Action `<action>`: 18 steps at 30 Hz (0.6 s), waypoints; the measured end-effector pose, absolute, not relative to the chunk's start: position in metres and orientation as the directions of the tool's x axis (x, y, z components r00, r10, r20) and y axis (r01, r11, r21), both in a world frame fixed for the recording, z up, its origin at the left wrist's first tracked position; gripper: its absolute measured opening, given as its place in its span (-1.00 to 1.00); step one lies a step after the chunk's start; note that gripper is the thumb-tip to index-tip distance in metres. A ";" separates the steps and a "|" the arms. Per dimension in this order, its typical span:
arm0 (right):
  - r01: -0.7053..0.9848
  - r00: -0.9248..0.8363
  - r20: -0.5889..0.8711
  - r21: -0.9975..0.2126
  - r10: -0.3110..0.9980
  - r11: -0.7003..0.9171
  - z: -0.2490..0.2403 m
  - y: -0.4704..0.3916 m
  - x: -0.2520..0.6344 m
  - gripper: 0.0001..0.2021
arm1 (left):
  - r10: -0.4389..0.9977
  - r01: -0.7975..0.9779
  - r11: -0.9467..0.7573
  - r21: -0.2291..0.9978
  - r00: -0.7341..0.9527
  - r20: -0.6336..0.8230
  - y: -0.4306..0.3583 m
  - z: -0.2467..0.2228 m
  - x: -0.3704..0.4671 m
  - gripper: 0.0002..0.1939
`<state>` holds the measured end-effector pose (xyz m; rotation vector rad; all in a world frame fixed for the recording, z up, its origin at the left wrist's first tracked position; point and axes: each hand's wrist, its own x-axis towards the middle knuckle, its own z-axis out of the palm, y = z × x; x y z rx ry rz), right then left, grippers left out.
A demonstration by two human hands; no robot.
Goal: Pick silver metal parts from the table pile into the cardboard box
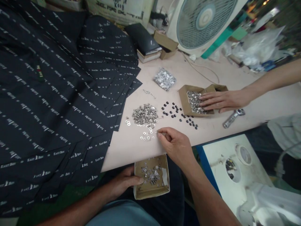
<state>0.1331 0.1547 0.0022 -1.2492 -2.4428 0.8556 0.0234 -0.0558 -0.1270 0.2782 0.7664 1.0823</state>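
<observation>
My left hand (128,181) grips the left wall of a small open cardboard box (141,195) below the table's front edge. Inside it lie scattered silvery metal snap fasteners (153,176). Over the tabletop, my right hand (175,142) is closed in a pinch, with a small metal snap fastener (156,132) at its fingertips. Beside those fingertips several loose snap fasteners (148,137) lie flat. Behind them is a heap of silvery snap fasteners (145,115), and dark round snap caps (173,108) are spread to its right.
Another person's hand (225,99) reaches into a cardboard box (185,102) of metal pieces. A metal tool (233,118) lies nearby. Dark printed fabric (70,94) covers the left side. A bag of fasteners (164,79) and a fan (205,18) stand farther back; a machine (235,166) is at right.
</observation>
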 end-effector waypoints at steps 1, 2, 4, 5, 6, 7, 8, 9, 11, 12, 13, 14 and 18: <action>0.647 -0.608 -0.032 -0.599 0.793 0.472 0.002 0.153 0.134 -0.87 | 0.872 -0.694 0.464 0.550 0.251 -0.420 -0.055 -0.126 0.023 -0.45; 0.642 -0.619 -0.049 -0.607 0.784 0.469 0.002 0.150 0.134 -0.86 | 0.874 -0.700 0.462 0.546 0.252 -0.416 -0.055 -0.126 0.024 -0.45; 0.626 -0.623 -0.115 -0.667 0.774 0.405 0.004 0.147 0.136 -0.86 | 0.877 -0.705 0.455 0.544 0.246 -0.413 -0.056 -0.127 0.024 -0.45; 0.612 -0.610 -0.146 -0.711 0.779 0.346 0.005 0.147 0.138 -0.86 | 0.878 -0.704 0.451 0.548 0.241 -0.414 -0.056 -0.128 0.025 -0.45; 0.590 -0.580 -0.167 -0.761 0.798 0.270 0.008 0.148 0.139 -0.85 | 0.879 -0.701 0.448 0.554 0.235 -0.414 -0.057 -0.129 0.025 -0.45; 0.552 -0.528 -0.174 -0.814 0.831 0.180 0.011 0.152 0.141 -0.83 | 0.880 -0.698 0.447 0.559 0.232 -0.414 -0.058 -0.129 0.026 -0.44; 0.489 -0.458 -0.177 -0.869 0.871 0.081 0.014 0.157 0.142 -0.80 | 0.880 -0.694 0.449 0.563 0.233 -0.415 -0.059 -0.130 0.026 -0.43; 0.394 -0.380 -0.176 -0.919 0.908 -0.013 0.017 0.165 0.144 -0.77 | 0.878 -0.690 0.453 0.564 0.236 -0.416 -0.059 -0.130 0.027 -0.42; 0.141 -0.248 -0.178 -0.979 0.952 -0.146 0.025 0.188 0.146 -0.72 | 0.869 -0.686 0.468 0.557 0.241 -0.433 -0.059 -0.128 0.027 -0.42; 0.015 -0.205 -0.175 -0.984 0.963 -0.176 0.029 0.202 0.147 -0.71 | 0.865 -0.692 0.473 0.545 0.247 -0.437 -0.058 -0.126 0.027 -0.42; -0.087 -0.173 -0.160 -0.980 0.972 -0.177 0.033 0.217 0.148 -0.70 | 0.859 -0.700 0.484 0.525 0.267 -0.436 -0.056 -0.124 0.027 -0.41; -0.155 -0.135 -0.133 -0.976 0.982 -0.154 0.037 0.233 0.148 -0.70 | 0.856 -0.709 0.495 0.503 0.300 -0.420 -0.055 -0.122 0.027 -0.40; -0.130 0.074 -0.015 -0.991 0.997 -0.006 0.043 0.292 0.145 -0.77 | 0.863 -0.748 0.494 0.443 0.358 -0.358 -0.049 -0.112 0.028 -0.34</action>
